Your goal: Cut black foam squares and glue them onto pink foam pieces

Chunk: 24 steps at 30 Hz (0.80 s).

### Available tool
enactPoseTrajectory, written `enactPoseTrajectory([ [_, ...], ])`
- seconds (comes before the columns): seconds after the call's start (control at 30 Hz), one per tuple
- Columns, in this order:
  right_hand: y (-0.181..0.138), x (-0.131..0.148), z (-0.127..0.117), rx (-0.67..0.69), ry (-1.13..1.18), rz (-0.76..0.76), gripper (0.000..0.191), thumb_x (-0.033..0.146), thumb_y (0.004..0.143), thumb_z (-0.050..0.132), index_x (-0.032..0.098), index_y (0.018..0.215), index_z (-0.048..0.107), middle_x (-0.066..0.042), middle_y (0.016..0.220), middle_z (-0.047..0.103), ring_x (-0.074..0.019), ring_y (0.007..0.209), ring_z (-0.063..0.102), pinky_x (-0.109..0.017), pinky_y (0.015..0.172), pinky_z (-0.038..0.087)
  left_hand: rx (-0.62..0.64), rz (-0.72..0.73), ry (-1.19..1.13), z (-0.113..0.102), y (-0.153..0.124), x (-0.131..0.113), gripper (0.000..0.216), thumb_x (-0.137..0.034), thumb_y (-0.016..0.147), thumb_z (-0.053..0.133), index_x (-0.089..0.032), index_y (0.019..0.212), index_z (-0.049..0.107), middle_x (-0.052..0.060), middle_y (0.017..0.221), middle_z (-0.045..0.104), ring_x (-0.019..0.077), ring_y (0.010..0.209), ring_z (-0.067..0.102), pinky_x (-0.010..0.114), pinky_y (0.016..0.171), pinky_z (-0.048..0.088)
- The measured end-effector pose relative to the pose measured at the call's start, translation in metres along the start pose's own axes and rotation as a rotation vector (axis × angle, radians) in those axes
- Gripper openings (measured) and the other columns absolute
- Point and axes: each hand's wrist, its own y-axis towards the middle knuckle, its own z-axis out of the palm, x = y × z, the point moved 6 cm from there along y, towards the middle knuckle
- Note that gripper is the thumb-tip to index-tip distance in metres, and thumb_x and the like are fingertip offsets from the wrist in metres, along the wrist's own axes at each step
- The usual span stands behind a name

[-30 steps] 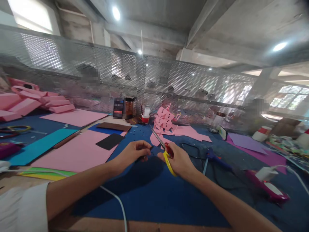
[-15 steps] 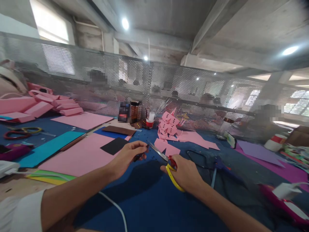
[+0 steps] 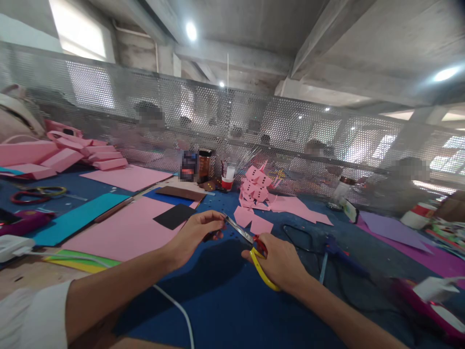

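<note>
My right hand [image 3: 279, 259] is closed round the red and yellow handles of a pair of scissors [image 3: 250, 242]. Their metal blades point left toward my left hand [image 3: 198, 232]. That hand pinches a small dark scrap [image 3: 212, 236] at the blade tips. Both hands hover over the blue cloth [image 3: 225, 300] that covers the table.
Pink sheets [image 3: 123, 230], a black square [image 3: 174, 216], teal and green sheets lie at left. A pile of pink cut-outs [image 3: 256, 189], jars and a cup stand at the back before a perforated metal screen. A glue gun [image 3: 428, 303], cables and purple paper [image 3: 392, 225] lie at right.
The scissor blades swung down from pointing up and away to pointing left at the scrap in my left hand. The view shifted slightly to the left.
</note>
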Motion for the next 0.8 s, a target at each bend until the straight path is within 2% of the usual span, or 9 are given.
enactPoseTrajectory([
  [0.43, -0.0025, -0.0001, 0.0024, -0.008, -0.01, -0.001, 0.05, 0.072, 0.082, 0.052, 0.022, 0.08, 0.056, -0.002, 0.073, 0.065, -0.0183, 0.063, 0.059, -0.029, 0.055, 0.02, -0.002, 0.0, 0.021, 0.0023, -0.0001, 0.0, 0.017, -0.029, 0.076, 0.068, -0.017, 0.088, 0.066, 0.001, 0.082, 0.064, 0.0129, 0.069, 0.057, 0.024, 0.065, 0.043],
  [0.8, -0.0016, 0.0017, 0.0052, 0.015, -0.039, 0.015, 0.048, 0.069, 0.083, 0.053, 0.022, 0.082, 0.057, -0.003, 0.078, 0.068, -0.0211, 0.069, 0.064, -0.03, 0.056, 0.022, -0.014, 0.008, 0.069, 0.0034, -0.0035, -0.0032, 0.02, -0.031, 0.075, 0.067, -0.016, 0.09, 0.067, 0.002, 0.081, 0.064, 0.0144, 0.07, 0.058, 0.025, 0.065, 0.042],
])
